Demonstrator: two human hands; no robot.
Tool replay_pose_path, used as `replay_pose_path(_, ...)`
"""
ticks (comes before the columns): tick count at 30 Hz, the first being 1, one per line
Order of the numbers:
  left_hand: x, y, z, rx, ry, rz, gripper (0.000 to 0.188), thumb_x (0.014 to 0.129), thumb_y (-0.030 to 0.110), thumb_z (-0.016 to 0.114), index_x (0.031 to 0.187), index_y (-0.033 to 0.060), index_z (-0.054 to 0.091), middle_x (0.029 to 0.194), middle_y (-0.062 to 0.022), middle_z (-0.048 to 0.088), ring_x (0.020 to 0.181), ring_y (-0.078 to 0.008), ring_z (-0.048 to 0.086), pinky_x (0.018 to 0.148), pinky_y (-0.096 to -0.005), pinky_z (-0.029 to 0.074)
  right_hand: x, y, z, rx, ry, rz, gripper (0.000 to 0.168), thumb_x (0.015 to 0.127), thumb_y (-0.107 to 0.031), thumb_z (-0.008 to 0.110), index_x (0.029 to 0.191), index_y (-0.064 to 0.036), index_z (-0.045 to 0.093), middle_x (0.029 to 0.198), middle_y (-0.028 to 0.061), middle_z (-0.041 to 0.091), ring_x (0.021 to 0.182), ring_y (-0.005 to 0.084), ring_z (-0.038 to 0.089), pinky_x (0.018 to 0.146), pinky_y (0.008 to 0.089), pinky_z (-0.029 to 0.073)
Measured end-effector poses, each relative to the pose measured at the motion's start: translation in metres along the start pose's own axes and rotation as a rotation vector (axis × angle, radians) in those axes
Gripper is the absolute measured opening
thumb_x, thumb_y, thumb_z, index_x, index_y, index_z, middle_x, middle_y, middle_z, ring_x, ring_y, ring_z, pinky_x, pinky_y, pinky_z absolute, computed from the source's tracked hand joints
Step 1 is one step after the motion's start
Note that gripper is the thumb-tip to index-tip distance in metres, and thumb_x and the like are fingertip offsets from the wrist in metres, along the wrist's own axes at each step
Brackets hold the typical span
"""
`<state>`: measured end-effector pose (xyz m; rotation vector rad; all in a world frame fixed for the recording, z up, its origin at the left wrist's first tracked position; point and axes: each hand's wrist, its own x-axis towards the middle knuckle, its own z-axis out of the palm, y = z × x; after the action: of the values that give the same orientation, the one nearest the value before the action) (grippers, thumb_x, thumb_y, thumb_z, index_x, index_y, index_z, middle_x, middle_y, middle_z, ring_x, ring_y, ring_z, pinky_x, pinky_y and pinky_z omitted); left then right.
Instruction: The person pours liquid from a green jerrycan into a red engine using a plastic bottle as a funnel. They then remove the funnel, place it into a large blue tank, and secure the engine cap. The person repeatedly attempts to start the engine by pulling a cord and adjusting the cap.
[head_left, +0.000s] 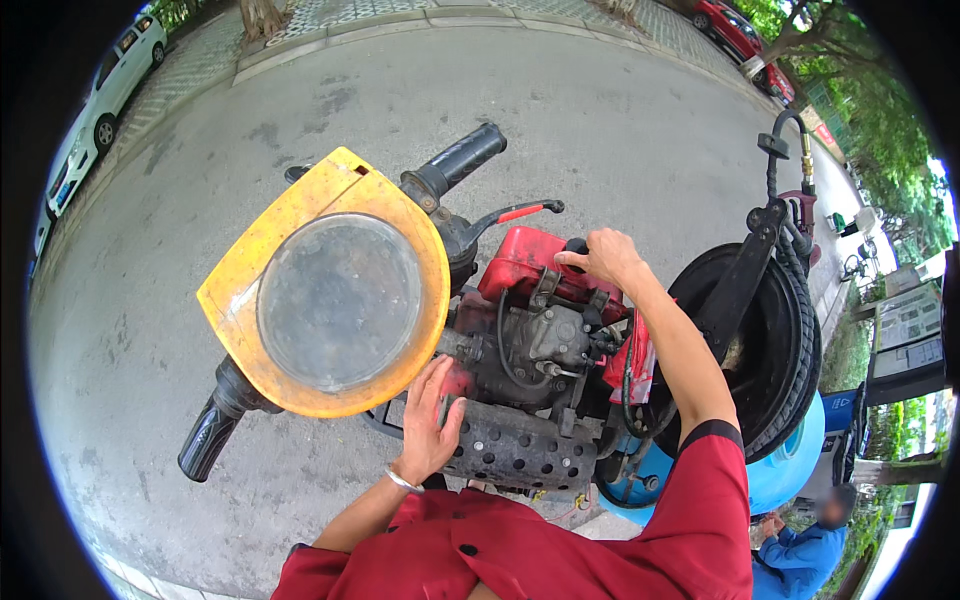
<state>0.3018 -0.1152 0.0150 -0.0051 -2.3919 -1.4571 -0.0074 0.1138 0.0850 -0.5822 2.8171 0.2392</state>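
My right hand (609, 259) has its fingers closed on a round black cap (576, 247) on top of the red fuel tank (525, 251) of a small engine. My left hand (433, 424), with a silver bracelet at the wrist, is spread beside the engine (551, 334), near the perforated metal muffler guard (517, 450) and the lower rim of a yellow headlight housing (330, 397). It holds nothing; whether it touches a part I cannot tell. Past the housing stick out the black handlebar grips (469, 154). A lever with a red sleeve (517, 214) lies above the tank.
On the right are a black hose reel (739, 300) with a coiled hose, a spray gun (802, 210) and a blue tank (806, 442). A person in blue (806, 551) is at the lower right. A white car (90, 120) and a red car (735, 34) stand farther off.
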Motion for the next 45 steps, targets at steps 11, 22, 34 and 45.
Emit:
replay_pose_path(11,0.001,-0.006,-0.007,0.032,0.033,-0.022,0.056,0.090,0.010,0.064,0.143,0.0025,0.047,0.140,-0.0235,0.052,0.130,-0.0420,0.048,0.111,-0.0467,0.035,0.010,0.017,0.014,0.003,0.130,-0.083,0.061,0.086,-0.064,0.061,0.097,-0.004,0.072,0.091,0.0246,0.071,0.093,0.0442,0.068,0.082,0.0530,0.054)
replay_pose_path(22,0.004,-0.003,-0.007,0.008,0.026,-0.035,0.054,0.090,0.009,0.063,0.142,0.0012,0.048,0.138,-0.0232,0.053,0.129,-0.0410,0.049,0.110,-0.0457,0.037,0.006,0.008,0.007,0.058,0.042,-0.003,0.059,0.087,-0.051,0.066,0.127,-0.007,0.063,0.112,0.0221,0.068,0.104,0.0411,0.065,0.089,0.0512,0.052)
replay_pose_path(34,0.009,-0.002,-0.007,0.014,0.015,-0.033,0.053,0.088,0.004,0.063,0.139,-0.0016,0.049,0.138,-0.0223,0.051,0.129,-0.0378,0.050,0.109,-0.0432,0.038,0.005,0.025,0.013,0.222,0.068,-0.327,0.060,0.076,-0.017,0.079,0.132,-0.012,0.059,0.123,0.0169,0.060,0.112,0.0390,0.060,0.095,0.0457,0.051)
replay_pose_path(45,0.008,-0.004,-0.008,0.034,0.007,-0.033,0.053,0.087,0.003,0.063,0.138,-0.0012,0.050,0.137,-0.0222,0.053,0.128,-0.0375,0.051,0.109,-0.0424,0.040,0.000,0.044,0.007,0.442,0.112,-0.449,0.064,0.072,-0.004,0.072,0.134,-0.010,0.056,0.127,0.0165,0.057,0.119,0.0381,0.057,0.102,0.0423,0.048)
